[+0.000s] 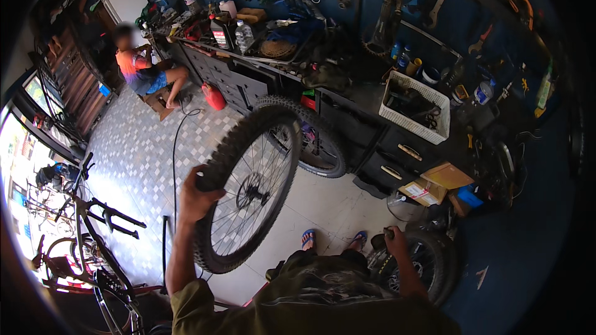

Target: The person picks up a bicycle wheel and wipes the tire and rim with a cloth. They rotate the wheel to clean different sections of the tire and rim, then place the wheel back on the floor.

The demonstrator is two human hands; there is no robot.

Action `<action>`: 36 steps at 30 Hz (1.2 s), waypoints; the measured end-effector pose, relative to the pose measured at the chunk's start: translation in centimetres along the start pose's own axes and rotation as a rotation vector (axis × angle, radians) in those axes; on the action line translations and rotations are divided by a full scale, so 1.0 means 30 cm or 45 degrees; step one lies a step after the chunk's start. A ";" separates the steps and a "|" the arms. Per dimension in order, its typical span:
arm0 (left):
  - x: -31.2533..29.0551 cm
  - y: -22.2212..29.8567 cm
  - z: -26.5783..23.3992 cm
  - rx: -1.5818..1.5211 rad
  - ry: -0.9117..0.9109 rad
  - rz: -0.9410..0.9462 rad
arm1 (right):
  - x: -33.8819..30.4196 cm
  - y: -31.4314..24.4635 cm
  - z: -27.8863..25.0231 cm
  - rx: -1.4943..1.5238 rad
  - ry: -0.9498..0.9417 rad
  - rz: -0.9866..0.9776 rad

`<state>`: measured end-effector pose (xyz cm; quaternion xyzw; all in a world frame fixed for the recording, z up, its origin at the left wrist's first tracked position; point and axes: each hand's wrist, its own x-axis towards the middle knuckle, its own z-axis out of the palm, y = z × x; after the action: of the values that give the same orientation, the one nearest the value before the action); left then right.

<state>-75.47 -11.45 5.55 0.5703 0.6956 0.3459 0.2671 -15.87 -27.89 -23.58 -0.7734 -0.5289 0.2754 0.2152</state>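
My left hand (197, 197) is closed around the knobby tyre of a bicycle wheel (239, 139), gripping its left side. The wheel hangs tilted in front of me, with a disc rotor (250, 190) at its hub and thin spokes. Low on the right, my right hand (395, 243) is closed, with a small dark end showing at its fingers that I cannot make out. Just beside it stands another wheel (442, 260) with a thick tyre, partly hidden by my arm. A further wheel (335, 160) leans against the dark cabinets, partly behind the held one.
A long workbench carries bottles (244, 36), a white basket (415, 119) of dark parts and cans. Tools hang on the blue wall. Cardboard boxes (428, 191) sit by the drawers. A seated person (139, 65), a red container (213, 96) and a bicycle frame (93, 236) are leftward.
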 end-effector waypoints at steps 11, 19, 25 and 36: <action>-0.142 0.441 -0.141 -0.606 0.584 0.498 | 0.338 -0.197 -0.003 0.863 -0.037 0.080; -0.115 0.442 -0.155 -0.641 0.515 0.581 | 0.462 -0.694 -0.264 1.800 -0.294 0.008; -0.092 0.451 -0.170 -0.623 0.535 0.535 | 0.527 -1.140 -0.289 0.473 0.152 -1.080; -0.071 0.488 -0.172 -0.592 0.528 0.486 | 0.806 -1.405 -0.338 -0.768 0.653 -2.177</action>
<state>-70.06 -12.83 20.20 0.5317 0.5186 0.6466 0.1736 -31.75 9.00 5.62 -0.1830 -0.9026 -0.3031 0.2447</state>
